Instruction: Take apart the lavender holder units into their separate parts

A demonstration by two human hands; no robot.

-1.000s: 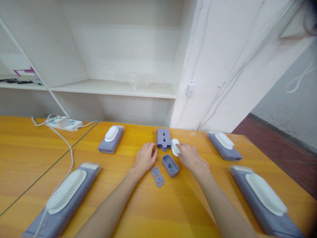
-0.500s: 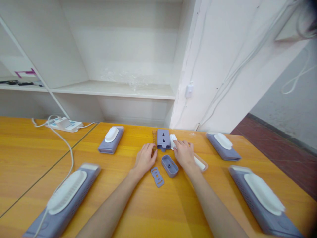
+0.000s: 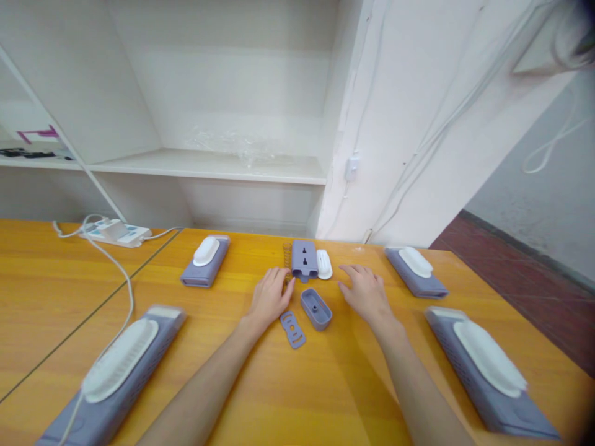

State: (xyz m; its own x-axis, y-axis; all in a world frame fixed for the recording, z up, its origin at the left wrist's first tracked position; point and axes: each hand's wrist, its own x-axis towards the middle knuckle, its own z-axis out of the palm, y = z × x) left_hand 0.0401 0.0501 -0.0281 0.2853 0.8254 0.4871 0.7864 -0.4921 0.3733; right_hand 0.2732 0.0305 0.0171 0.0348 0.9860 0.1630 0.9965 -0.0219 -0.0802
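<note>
On the left of the orange table [image 3: 353,396], a white power strip [image 3: 132,236] lies at the back, a large grey-and-white unit [image 3: 134,365] nearer the front, and a smaller grey-and-white unit [image 3: 206,260] beyond it. Next comes the coiled spring [image 3: 287,253], its near end at the fingertips of the left hand [image 3: 270,294]. Those fingers are bent, thumb a little apart from the forefinger, with the spring's end at that gap; whether they grip it or merely touch it cannot be told. The slotted grey plate [image 3: 292,329] lies flat, nearer the front than that hand. Just right of the spring sits the grey housing [image 3: 304,255], and in front of it the oval grey cup [image 3: 317,308], hollow side up. The ribbed white piece [image 3: 324,264] lies against or just beside the housing's right side. Right of that, apart from it, the right hand [image 3: 365,291] hovers or rests low, thumb and forefinger well parted, with nothing visible between them. Two more grey-and-white units [image 3: 416,271] lie farther right.
</note>
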